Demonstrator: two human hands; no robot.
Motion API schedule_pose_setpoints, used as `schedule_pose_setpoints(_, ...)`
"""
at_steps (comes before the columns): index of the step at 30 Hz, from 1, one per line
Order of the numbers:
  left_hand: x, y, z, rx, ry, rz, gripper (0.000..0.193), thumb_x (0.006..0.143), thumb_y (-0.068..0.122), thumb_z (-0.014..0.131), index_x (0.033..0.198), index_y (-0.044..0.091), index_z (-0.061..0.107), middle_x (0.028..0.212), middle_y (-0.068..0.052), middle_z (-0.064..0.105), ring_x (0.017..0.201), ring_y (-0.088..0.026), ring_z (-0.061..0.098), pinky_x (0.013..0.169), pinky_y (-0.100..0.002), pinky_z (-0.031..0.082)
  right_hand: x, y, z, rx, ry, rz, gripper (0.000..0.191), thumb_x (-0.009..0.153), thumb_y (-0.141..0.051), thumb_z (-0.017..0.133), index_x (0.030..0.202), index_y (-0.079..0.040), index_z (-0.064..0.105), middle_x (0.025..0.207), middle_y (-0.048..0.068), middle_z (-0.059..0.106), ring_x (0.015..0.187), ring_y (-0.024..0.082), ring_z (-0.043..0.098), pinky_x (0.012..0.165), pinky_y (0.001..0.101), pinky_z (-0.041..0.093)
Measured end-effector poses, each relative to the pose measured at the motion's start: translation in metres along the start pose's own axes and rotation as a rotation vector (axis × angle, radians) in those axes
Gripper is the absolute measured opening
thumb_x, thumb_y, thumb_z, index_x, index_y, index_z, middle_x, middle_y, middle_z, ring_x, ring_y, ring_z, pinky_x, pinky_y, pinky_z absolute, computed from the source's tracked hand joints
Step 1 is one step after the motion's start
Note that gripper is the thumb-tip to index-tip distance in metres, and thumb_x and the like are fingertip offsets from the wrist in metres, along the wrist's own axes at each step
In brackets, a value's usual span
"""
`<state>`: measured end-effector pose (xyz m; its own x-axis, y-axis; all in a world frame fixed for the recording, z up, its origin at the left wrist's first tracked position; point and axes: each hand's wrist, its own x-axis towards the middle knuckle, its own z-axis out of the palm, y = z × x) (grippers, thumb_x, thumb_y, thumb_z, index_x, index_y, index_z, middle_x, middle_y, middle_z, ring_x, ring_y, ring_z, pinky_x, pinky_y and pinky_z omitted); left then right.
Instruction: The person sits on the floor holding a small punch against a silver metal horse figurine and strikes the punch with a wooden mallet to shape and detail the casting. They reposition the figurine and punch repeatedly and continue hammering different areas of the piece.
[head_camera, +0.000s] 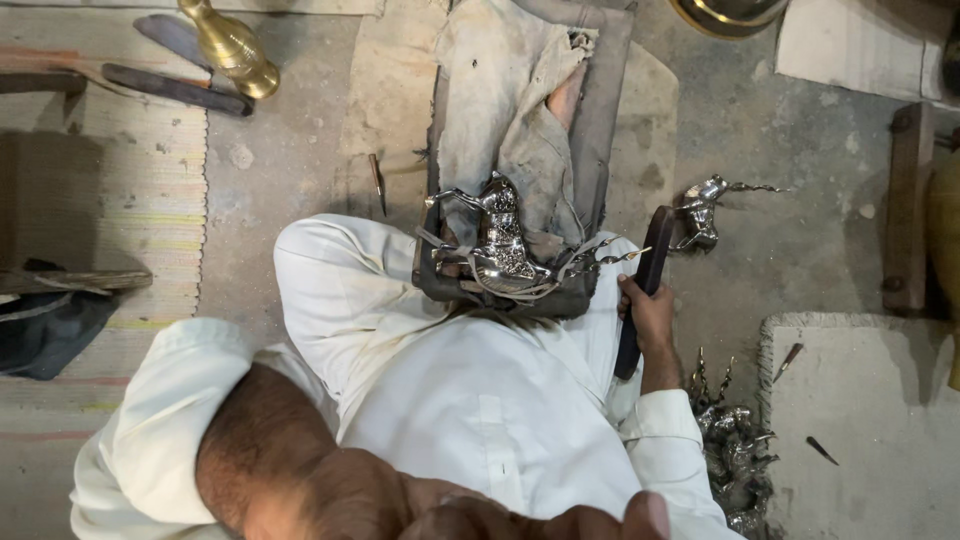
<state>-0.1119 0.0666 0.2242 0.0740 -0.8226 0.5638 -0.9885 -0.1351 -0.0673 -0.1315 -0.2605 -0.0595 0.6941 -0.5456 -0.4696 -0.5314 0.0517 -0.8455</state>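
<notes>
**Silver deer figure on the lap, dark stick in the right hand**

The right hand (646, 305) is closed around a dark wooden stick (642, 300) — it holds the stick upright beside the knee. A shiny silver deer figure (497, 240) lies on a grey padded block (590, 130) on the person's lap, with a dirty cloth (510, 100) behind it. The left hand (560, 520) is at the lower edge, blurred — I cannot tell its state. Another silver figure (700, 210) lies on the floor (780, 130), near the stick's top. A brass vase (232, 45) lies far left.
</notes>
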Motion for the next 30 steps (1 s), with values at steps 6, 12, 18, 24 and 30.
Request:
schedule_pose_setpoints(6, -0.009, 0.015, -0.003, 0.062, -0.059, 0.021, 0.011, 0.101, 0.017, 0.067, 0.103, 0.007, 0.064, 0.089, -0.004, 0.060, 0.057, -0.013, 0.054, 0.048, -0.035, 0.046, 0.000, -0.001, -0.002, -0.015, -0.014, -0.018, 0.018, 0.090, -0.013, 0.077, 0.085, -0.004, 0.062, 0.064, 0.000, 0.057, 0.051, 0.011, 0.054, 0.048, 0.0295, 0.044)
schedule_pose_setpoints(12, -0.004, 0.018, -0.006, 0.097, -0.076, 0.027, 0.010, 0.104, 0.015, 0.064, 0.107, 0.006, 0.065, 0.091, -0.004, 0.060, 0.058, -0.012, 0.053, 0.048, -0.036, 0.047, -0.003, -0.004, 0.001, -0.011, 0.005, -0.045, 0.019, 0.090, -0.012, 0.077, 0.085, -0.004, 0.061, 0.064, 0.001, 0.058, 0.051, 0.012, 0.054, 0.047, 0.0300, 0.043)
schedule_pose_setpoints(18, 0.010, 0.020, 0.013, 0.138, -0.032, -0.066, 0.010, 0.106, 0.014, 0.062, 0.110, 0.005, 0.066, 0.093, -0.005, 0.059, 0.059, -0.011, 0.052, 0.049, -0.036, 0.047, -0.003, -0.003, 0.001, 0.005, 0.043, -0.002, 0.016, 0.088, -0.011, 0.078, 0.087, -0.005, 0.063, 0.064, 0.000, 0.058, 0.051, 0.011, 0.054, 0.047, 0.0297, 0.044)
schedule_pose_setpoints(24, 0.052, 0.003, 0.050, -0.058, 0.387, -0.257, 0.014, 0.106, 0.012, 0.064, 0.119, 0.007, 0.066, 0.089, -0.005, 0.056, 0.057, -0.010, 0.051, 0.047, -0.034, 0.045, 0.002, -0.009, 0.003, -0.086, -0.041, -0.019, 0.020, 0.092, -0.014, 0.078, 0.092, 0.000, 0.064, 0.069, 0.007, 0.061, 0.054, 0.017, 0.057, 0.049, 0.0337, 0.046)
schedule_pose_setpoints(30, -0.079, -0.075, 0.125, -0.314, 0.343, -0.941, 0.045, 0.087, -0.010, 0.065, 0.127, 0.010, 0.063, 0.114, -0.006, 0.075, 0.086, -0.015, 0.080, 0.066, -0.029, 0.061, -0.012, -0.004, 0.006, 0.145, -0.132, 0.131, 0.028, 0.094, -0.028, 0.076, 0.102, -0.004, 0.063, 0.077, 0.004, 0.064, 0.058, 0.017, 0.061, 0.051, 0.0316, 0.050)
